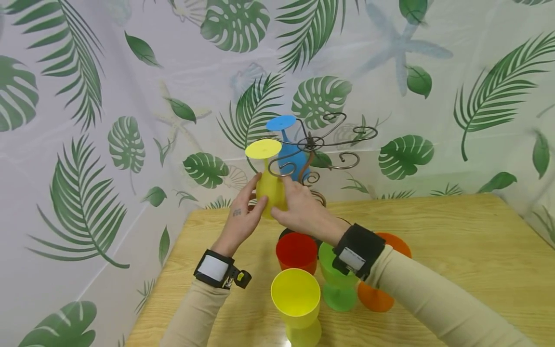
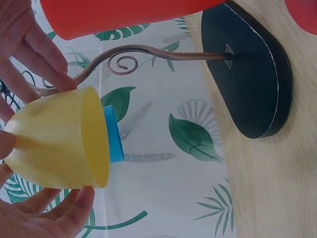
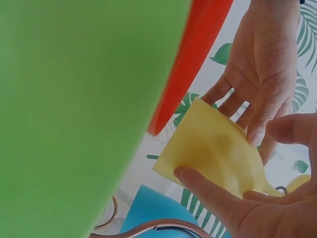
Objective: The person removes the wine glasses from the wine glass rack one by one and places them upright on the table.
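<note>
A yellow goblet [image 1: 269,188] is upside down, its flat foot uppermost, beside a curled arm of the metal stemware rack [image 1: 310,142]. My left hand [image 1: 243,217] holds its bowl from the left, thumb on the near side. From the right, my right hand [image 1: 301,207] holds the same bowl with fingers and thumb. The goblet's open rim [image 2: 96,139] faces down toward the table. Behind it, a blue goblet [image 1: 295,156] hangs upside down on the rack, partly hidden by the yellow one.
Below my hands, a red goblet [image 1: 297,250], a second yellow goblet [image 1: 299,308], a green goblet [image 1: 338,294] and an orange goblet [image 1: 376,296] stand upright on the wooden table [image 1: 468,270]. The rack's black base [image 2: 247,74] rests behind them. A leaf-patterned sheet [image 1: 390,86] covers the walls.
</note>
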Action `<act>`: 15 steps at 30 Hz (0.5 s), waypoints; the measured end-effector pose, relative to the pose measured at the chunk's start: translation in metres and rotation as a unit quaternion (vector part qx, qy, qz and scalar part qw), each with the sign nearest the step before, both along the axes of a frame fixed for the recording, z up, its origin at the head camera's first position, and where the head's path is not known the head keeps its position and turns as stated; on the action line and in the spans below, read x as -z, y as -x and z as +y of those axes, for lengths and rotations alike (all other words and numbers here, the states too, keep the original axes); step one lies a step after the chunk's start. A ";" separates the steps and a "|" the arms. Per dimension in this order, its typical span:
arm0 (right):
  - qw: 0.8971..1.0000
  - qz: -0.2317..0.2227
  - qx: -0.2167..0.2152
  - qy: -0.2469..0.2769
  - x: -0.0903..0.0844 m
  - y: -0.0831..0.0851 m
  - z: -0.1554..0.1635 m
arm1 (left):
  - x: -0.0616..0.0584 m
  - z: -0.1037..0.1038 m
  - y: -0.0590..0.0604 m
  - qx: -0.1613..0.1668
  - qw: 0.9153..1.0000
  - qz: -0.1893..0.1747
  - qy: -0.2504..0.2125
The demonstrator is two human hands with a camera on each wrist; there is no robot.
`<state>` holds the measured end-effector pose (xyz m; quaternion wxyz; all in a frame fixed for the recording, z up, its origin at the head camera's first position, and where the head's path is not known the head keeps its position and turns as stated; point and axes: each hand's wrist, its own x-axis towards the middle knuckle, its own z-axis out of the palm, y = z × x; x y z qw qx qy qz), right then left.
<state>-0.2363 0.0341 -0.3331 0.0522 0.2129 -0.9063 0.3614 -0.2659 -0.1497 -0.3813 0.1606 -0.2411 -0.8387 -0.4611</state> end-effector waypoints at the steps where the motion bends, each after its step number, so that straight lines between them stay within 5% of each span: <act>1: 1.000 -0.001 0.001 -0.003 0.000 0.000 0.000 | 0.000 -0.001 0.000 0.000 1.000 -0.001 -0.002; 9: 1.000 -0.001 0.006 -0.027 -0.001 -0.001 -0.003 | 0.000 -0.009 -0.003 0.004 1.000 -0.010 -0.009; 15: 1.000 0.011 -0.028 -0.007 0.001 -0.001 -0.002 | -0.003 -0.016 -0.011 -0.012 0.999 -0.034 0.000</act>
